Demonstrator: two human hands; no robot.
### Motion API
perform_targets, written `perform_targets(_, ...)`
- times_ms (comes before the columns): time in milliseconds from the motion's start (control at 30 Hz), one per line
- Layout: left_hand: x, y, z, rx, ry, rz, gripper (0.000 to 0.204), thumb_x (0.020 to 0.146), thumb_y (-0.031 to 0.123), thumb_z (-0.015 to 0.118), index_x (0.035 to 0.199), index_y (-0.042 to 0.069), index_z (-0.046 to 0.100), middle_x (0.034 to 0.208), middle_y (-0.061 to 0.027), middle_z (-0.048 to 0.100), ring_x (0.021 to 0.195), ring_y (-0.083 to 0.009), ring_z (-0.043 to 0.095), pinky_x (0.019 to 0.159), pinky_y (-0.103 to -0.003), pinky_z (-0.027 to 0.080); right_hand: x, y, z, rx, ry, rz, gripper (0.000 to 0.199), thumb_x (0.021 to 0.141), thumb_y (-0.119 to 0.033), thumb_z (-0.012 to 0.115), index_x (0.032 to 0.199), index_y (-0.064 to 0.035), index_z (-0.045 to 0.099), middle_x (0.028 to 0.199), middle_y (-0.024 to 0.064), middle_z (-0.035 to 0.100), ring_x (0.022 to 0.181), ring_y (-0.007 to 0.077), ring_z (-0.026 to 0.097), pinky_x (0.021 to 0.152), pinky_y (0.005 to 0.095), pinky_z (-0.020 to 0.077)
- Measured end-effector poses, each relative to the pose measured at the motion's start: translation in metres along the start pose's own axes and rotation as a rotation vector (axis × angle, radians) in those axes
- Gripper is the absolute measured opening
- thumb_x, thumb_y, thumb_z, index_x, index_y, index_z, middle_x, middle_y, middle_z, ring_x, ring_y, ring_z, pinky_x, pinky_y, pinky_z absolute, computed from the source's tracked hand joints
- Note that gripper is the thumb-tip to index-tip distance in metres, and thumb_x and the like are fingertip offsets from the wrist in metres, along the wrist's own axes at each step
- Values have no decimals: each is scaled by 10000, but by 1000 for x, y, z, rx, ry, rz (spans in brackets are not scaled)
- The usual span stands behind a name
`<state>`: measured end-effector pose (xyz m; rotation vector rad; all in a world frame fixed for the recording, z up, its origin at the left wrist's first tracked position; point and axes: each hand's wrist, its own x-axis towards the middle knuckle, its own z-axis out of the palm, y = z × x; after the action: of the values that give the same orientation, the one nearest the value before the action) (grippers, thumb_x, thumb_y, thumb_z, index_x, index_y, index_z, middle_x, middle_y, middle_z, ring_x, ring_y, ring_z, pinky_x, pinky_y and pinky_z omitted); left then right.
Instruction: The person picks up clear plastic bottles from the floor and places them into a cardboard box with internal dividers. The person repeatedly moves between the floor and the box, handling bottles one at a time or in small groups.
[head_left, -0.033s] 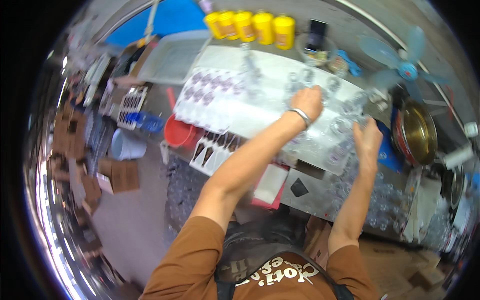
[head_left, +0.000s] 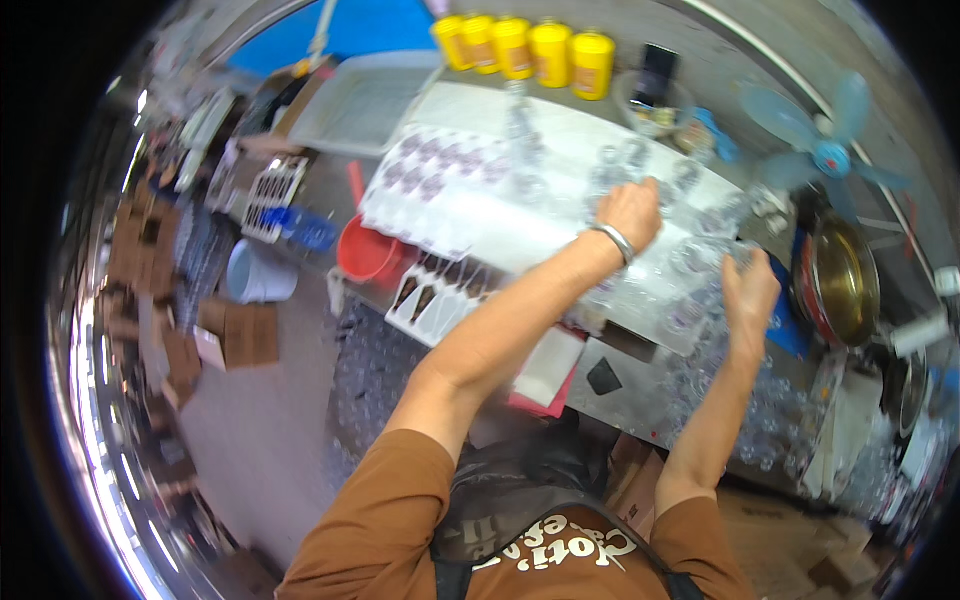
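Note:
My left hand [head_left: 630, 215], with a silver band at the wrist, reaches over the white sheet [head_left: 480, 215] on the bench. Its fingers are curled among small clear bottles [head_left: 608, 172]; what they hold is hidden. Farther right, my right hand [head_left: 752, 285] has its thumb and fingers closed on a clear bottle [head_left: 738, 252], blurred and partly covered by the fingers. More clear bottles [head_left: 690, 258] lie between and around both hands. To the left, a sheet of purple-printed labels [head_left: 425, 175] lies on the white sheet.
Yellow containers [head_left: 552, 55] line the back edge. A blue fan [head_left: 832, 158] and a gold-coloured pan [head_left: 845, 270] stand at the right. A red dipper [head_left: 365, 250], a white rack [head_left: 440, 305] and a translucent tray [head_left: 360, 105] are at the left. Many clear bottles [head_left: 740, 400] crowd the front right.
The whole view has shifted a little, with the bench appearing slightly farther right. Both hands stay at nearly the same places over the bottles.

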<state>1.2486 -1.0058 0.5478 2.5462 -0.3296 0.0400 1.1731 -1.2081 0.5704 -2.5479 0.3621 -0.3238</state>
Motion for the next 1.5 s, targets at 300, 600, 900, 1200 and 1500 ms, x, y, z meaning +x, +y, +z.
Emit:
perform_targets(300, -291, -60, -135, -343, 342, -58, 379, 835, 169, 691, 1165, 19, 580, 946, -184, 669, 824, -369, 659, 720, -424, 533, -164, -127, -38, 98, 56, -288, 324, 880, -166, 677, 1115, 51, 625, 885, 198, 702, 758, 237, 674, 723, 359, 519)
perform_targets(600, -711, -175, -215, -159, 315, -664, 388, 853, 182, 618, 1229, 110, 551, 1080, -184, 648, 868, -389, 648, 748, -450, 535, -432, -254, 37, 422, -493, -417, 180, 881, -103, 688, 1043, -25, 668, 824, 28, 677, 600, 59, 527, 442, 216, 403)
perform_targets(900, -1048, -264, -202, -90, 406, -1271, 389, 845, 246, 639, 1174, 56, 553, 1026, -205, 658, 917, -405, 643, 784, -485, 514, -712, -402, 131, 389, -1014, -924, 255, 876, -138, 713, 1081, -2, 645, 829, 50, 680, 587, 93, 584, 460, 225, 457)
perform_targets(1200, -1239, -355, -111, -62, 708, -1643, 410, 805, 187, 715, 1161, 32, 583, 1009, -191, 693, 921, -386, 668, 794, -452, 537, -934, -448, 288, 371, -1372, -1191, 332, 847, -97, 694, 1146, -44, 559, 885, 96, 722, 684, 306, 695, 604, 377, 534)
perform_targets(1500, -1352, -518, 7, -91, 782, -1688, 372, 828, 194, 686, 1147, 27, 597, 1018, -214, 675, 937, -398, 656, 801, -450, 526, -1147, -384, 497, 128, -1467, -1295, 386, 848, -200, 683, 1176, -29, 573, 968, 180, 698, 836, 399, 667, 730, 466, 535)
